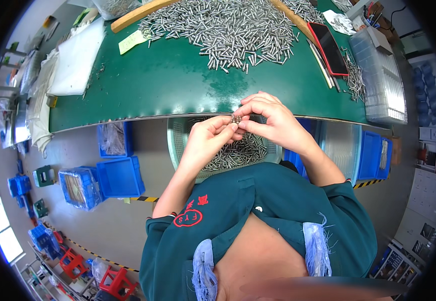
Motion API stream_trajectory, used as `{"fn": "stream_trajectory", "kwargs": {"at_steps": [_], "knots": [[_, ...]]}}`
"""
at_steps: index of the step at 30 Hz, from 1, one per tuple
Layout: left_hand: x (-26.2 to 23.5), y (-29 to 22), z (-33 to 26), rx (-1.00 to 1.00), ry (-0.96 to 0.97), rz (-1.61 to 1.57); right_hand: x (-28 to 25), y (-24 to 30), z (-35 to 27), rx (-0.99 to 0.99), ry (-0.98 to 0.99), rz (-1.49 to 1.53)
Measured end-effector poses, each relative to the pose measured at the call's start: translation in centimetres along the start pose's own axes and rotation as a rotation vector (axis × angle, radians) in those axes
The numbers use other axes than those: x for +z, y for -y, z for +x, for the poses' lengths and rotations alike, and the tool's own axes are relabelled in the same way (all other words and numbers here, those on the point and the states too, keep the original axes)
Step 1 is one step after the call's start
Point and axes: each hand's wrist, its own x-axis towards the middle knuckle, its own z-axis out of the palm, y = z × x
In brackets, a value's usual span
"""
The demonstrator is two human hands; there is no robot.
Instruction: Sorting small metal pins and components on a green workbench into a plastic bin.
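Observation:
My left hand [209, 136] and my right hand [270, 118] meet at the front edge of the green table [178, 80]. Together they pinch a small bundle of short metal pins [236, 118] between the fingertips. Right below the hands a round metal bowl [178, 138] holds many more of the same pins. A big heap of loose metal pins [228, 27] lies on the table beyond the hands.
A red-cased phone [328, 47] and thin sticks lie at the table's right, beside clear plastic trays [383, 75]. White sheets [77, 55] are stacked at the left. Blue bins [120, 176] stand on the floor under and beside the table.

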Motion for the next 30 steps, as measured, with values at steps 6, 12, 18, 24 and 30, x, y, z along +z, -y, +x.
{"fn": "stream_trajectory", "kwargs": {"at_steps": [6, 12, 18, 24, 30], "knots": [[-0.1, -0.4, 0.0, -0.011, 0.032, -0.009, 0.0, 0.0, -0.1, 0.004, -0.018, 0.025], [0.2, -0.7, -0.1, 0.015, 0.012, 0.072, -0.2, 1.5, 0.0, 0.016, -0.054, -0.151], [0.0, -1.1, -0.2, 0.045, 0.004, 0.335, -0.1, 1.5, 0.3, -0.030, -0.050, -0.219], [-0.7, -1.2, 0.0, -0.004, 0.117, 0.090, -0.2, 1.0, 0.5, -0.026, -0.048, -0.065], [-0.8, -1.7, 0.0, -0.062, 0.126, 0.096, -0.2, 0.8, 0.4, -0.018, -0.039, -0.025]]}}
